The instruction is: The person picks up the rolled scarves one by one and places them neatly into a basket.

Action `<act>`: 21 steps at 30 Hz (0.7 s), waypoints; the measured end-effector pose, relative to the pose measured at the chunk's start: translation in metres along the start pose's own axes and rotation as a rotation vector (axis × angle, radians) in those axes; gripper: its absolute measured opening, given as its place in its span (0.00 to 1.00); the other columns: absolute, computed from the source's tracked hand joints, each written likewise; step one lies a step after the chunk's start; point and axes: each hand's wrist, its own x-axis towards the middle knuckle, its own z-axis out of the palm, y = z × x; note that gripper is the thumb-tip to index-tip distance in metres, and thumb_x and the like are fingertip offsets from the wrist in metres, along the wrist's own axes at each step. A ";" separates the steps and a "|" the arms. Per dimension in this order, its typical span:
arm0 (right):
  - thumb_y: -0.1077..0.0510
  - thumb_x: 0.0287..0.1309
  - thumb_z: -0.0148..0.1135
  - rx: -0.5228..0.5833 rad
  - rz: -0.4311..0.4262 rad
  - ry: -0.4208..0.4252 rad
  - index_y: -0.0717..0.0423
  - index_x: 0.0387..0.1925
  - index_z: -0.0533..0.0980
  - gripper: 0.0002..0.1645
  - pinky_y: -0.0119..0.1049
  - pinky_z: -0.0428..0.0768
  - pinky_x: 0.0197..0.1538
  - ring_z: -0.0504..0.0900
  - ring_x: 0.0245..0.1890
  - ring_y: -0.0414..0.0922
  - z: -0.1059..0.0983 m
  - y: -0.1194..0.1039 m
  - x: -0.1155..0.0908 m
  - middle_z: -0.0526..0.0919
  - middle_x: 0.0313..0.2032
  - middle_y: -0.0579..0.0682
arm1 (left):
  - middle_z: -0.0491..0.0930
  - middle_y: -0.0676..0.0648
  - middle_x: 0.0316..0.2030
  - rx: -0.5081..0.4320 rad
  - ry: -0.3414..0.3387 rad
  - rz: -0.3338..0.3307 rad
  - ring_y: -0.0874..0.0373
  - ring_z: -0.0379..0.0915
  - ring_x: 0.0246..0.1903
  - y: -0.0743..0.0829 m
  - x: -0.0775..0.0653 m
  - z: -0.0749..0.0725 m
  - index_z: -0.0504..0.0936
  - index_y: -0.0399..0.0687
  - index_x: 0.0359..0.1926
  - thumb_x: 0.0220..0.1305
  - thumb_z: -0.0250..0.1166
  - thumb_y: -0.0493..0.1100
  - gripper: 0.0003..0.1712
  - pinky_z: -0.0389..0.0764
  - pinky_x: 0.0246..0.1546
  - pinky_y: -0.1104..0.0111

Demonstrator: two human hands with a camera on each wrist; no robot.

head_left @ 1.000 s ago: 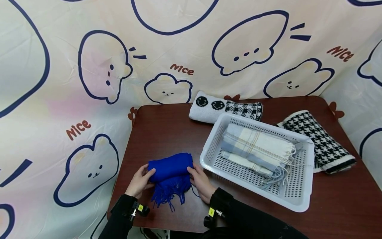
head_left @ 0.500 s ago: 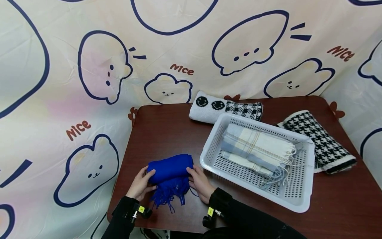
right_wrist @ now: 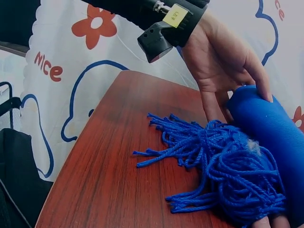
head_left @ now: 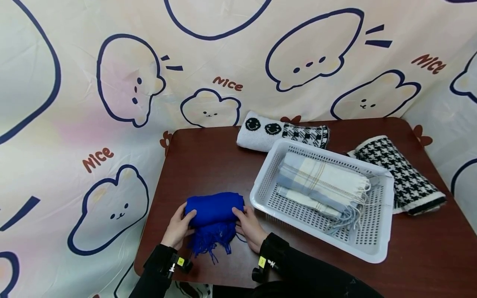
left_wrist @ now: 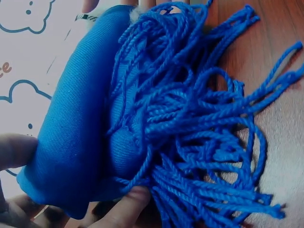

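A blue fringed scarf [head_left: 214, 210] lies partly rolled near the front left of the table, its tassels spread toward the person. At its left end the left hand [head_left: 177, 228] grips the roll, thumb on top and other fingers beneath. The right hand [head_left: 252, 230] holds the right end the same way. Close up in the left wrist view, the smooth scarf roll [left_wrist: 71, 109] has a loose bundle of tassels [left_wrist: 199, 109] beside it. From the right wrist view, the left hand [right_wrist: 223, 57] shows thumb and fingers around the far end of the roll.
Right of the hands stands a white plastic basket [head_left: 320, 244] with a folded pale plaid scarf [head_left: 320, 178] in it. Behind it lies a white knit scarf with smiley faces [head_left: 261, 132]; at right, a black-and-white houndstooth scarf [head_left: 398, 174]. A patterned curtain [head_left: 208, 58] hangs behind the table.
The blue roll has turned slightly toward the person over its fringe, both hands staying at its ends. The left hand has shifted a little right. The head view has tilted slightly.
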 end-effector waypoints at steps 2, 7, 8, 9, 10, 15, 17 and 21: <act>0.45 0.85 0.49 0.002 -0.008 0.000 0.63 0.75 0.53 0.34 0.62 0.65 0.77 0.58 0.79 0.70 0.001 -0.001 0.000 0.56 0.78 0.74 | 0.48 0.27 0.82 -0.014 -0.005 -0.008 0.22 0.54 0.76 0.001 -0.001 0.001 0.48 0.43 0.86 0.86 0.54 0.44 0.38 0.72 0.66 0.32; 0.43 0.85 0.49 -0.010 -0.013 0.004 0.64 0.80 0.48 0.42 0.63 0.64 0.78 0.57 0.79 0.71 0.001 -0.001 -0.001 0.53 0.79 0.75 | 0.46 0.27 0.82 -0.052 -0.015 -0.028 0.24 0.56 0.75 0.001 0.000 0.001 0.47 0.44 0.86 0.87 0.53 0.46 0.38 0.82 0.60 0.43; 0.42 0.85 0.49 -0.015 -0.012 0.006 0.64 0.82 0.45 0.44 0.64 0.64 0.78 0.56 0.79 0.72 0.001 -0.001 -0.002 0.52 0.80 0.75 | 0.46 0.28 0.82 -0.064 -0.015 -0.036 0.25 0.56 0.75 0.002 0.000 0.001 0.47 0.45 0.86 0.86 0.53 0.47 0.38 0.83 0.58 0.46; 0.42 0.85 0.48 -0.017 -0.011 0.007 0.64 0.83 0.44 0.45 0.64 0.63 0.78 0.56 0.79 0.72 0.001 -0.001 -0.002 0.51 0.80 0.75 | 0.46 0.29 0.82 -0.077 -0.016 -0.041 0.27 0.57 0.74 0.002 0.000 0.001 0.48 0.46 0.86 0.87 0.53 0.47 0.38 0.84 0.55 0.50; 0.43 0.85 0.48 -0.019 -0.011 0.008 0.65 0.83 0.42 0.46 0.65 0.63 0.78 0.55 0.79 0.73 0.001 0.000 -0.002 0.50 0.80 0.76 | 0.46 0.29 0.82 -0.092 -0.018 -0.046 0.28 0.58 0.73 0.001 0.000 0.002 0.48 0.46 0.86 0.86 0.53 0.48 0.38 0.84 0.53 0.52; 0.45 0.86 0.46 -0.011 -0.026 0.002 0.66 0.84 0.39 0.45 0.65 0.62 0.78 0.54 0.79 0.72 0.002 0.001 -0.004 0.48 0.81 0.75 | 0.48 0.30 0.82 -0.146 -0.024 -0.058 0.31 0.61 0.71 0.001 0.002 0.001 0.48 0.49 0.87 0.86 0.54 0.49 0.39 0.81 0.51 0.57; 0.46 0.86 0.46 -0.008 -0.027 0.000 0.66 0.84 0.39 0.45 0.65 0.61 0.78 0.54 0.79 0.72 0.002 0.002 -0.005 0.48 0.81 0.75 | 0.48 0.29 0.82 -0.151 -0.030 -0.052 0.30 0.61 0.71 0.000 0.002 0.001 0.47 0.48 0.87 0.86 0.54 0.49 0.40 0.79 0.55 0.53; 0.46 0.86 0.46 -0.007 -0.023 -0.004 0.66 0.84 0.40 0.45 0.66 0.61 0.78 0.54 0.79 0.72 0.002 0.003 -0.006 0.49 0.81 0.75 | 0.45 0.30 0.83 -0.163 -0.045 -0.038 0.30 0.55 0.76 -0.003 0.002 0.000 0.47 0.46 0.86 0.86 0.54 0.47 0.40 0.69 0.70 0.42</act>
